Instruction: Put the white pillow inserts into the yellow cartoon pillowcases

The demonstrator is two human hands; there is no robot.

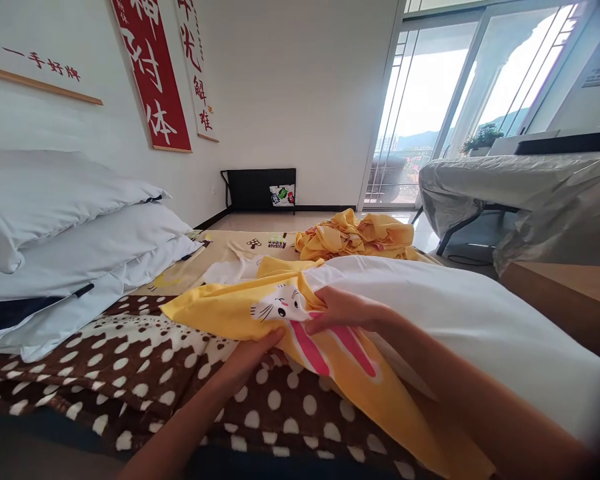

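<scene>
A yellow pillowcase with a white, pink-eared rabbit face hangs in front of me, one corner pointing left and its other end trailing to the lower right. My left hand pinches its lower edge, thumb on top and fingers mostly hidden beneath. My right hand grips the cloth beside the rabbit's face, its thumb over the ears and some fingers out of sight behind the fabric. Bulky white bedding, a pillow or a quilt, lies just beyond my right forearm.
White pillows are stacked at the left. A brown, white-dotted blanket covers the near bed. Crumpled yellow fabric lies at the far end. Right of the bed stand a cardboard box and a plastic-covered table.
</scene>
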